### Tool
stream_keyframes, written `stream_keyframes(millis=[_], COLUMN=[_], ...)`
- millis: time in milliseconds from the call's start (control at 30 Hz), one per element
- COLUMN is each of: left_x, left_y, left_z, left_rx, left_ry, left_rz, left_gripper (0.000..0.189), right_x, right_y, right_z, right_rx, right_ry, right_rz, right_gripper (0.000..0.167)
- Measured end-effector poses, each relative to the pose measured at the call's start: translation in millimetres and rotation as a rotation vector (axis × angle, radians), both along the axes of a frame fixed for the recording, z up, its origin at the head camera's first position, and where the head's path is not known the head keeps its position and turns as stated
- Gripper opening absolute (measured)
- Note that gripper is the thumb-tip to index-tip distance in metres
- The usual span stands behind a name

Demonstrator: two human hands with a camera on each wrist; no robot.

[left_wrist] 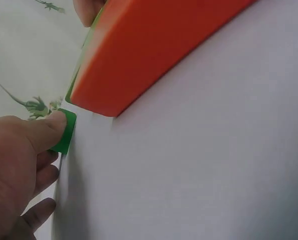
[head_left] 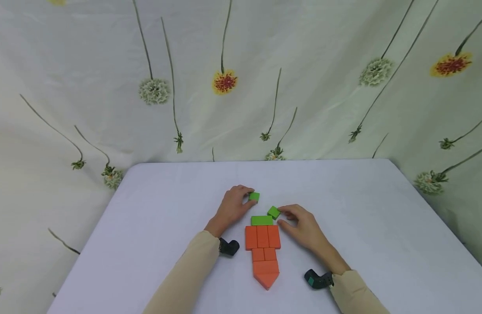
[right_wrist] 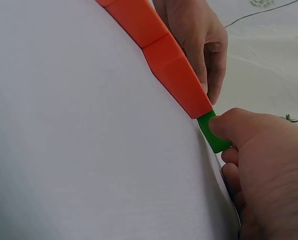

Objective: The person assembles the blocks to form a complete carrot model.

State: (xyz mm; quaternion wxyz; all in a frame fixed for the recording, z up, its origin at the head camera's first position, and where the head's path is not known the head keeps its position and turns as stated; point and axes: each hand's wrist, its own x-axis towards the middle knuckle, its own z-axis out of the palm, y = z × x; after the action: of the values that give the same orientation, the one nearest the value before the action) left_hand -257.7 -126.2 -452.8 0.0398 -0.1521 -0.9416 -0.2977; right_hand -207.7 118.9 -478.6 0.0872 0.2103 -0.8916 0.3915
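My left hand [head_left: 234, 205] pinches a small green block [head_left: 254, 196] between thumb and fingers, just beyond the arrangement on the table. In the left wrist view the thumb lies on that green block [left_wrist: 64, 131]. My right hand [head_left: 303, 224] has its index finger and thumb at the near right side of a second small green block [head_left: 274, 212], which sits turned at an angle. Below it a longer green block [head_left: 262, 220] lies against a row of upright-lying orange blocks [head_left: 262, 237]. Two smaller orange blocks [head_left: 264, 254], an orange bar and an orange triangular block [head_left: 266, 280] continue toward me.
The white tabletop [head_left: 166, 209] spreads around the blocks, its far edge meeting a flower-patterned cloth [head_left: 311, 87]. A dark wrist device [head_left: 229, 247] stands off the left sleeve, left of the orange blocks; another one [head_left: 318, 279] is at the right wrist.
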Motion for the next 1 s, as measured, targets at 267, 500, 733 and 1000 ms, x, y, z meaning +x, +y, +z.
stream_keyframes(millis=[267,500,733,1000], left_x=[5.7,16.5,23.7,27.7], left_y=[-11.7,-25.1,-32.7,-36.6], left_z=[6.5,21.3,24.8,18.5], left_rx=[0.039,0.048,-0.054,-0.066], left_ry=[-0.037,-0.027,-0.032,-0.093], left_rz=[-0.07,-0.148,-0.223,-0.28], left_gripper=[0.04,0.038,0.037,0.037], right_x=[-0.7,-2.2,-1.6,-1.6], right_y=[0.5,0.9,0.9,0.1], right_z=[0.2,-0.5,1.4,-1.2], right_rx=[0.007,0.007,0.0,0.009], right_ry=[-0.008,-0.005,0.007,0.001], right_rz=[-0.005,-0.008,-0.008,-0.008], right_gripper=[0.037,0.037,0.036,0.038])
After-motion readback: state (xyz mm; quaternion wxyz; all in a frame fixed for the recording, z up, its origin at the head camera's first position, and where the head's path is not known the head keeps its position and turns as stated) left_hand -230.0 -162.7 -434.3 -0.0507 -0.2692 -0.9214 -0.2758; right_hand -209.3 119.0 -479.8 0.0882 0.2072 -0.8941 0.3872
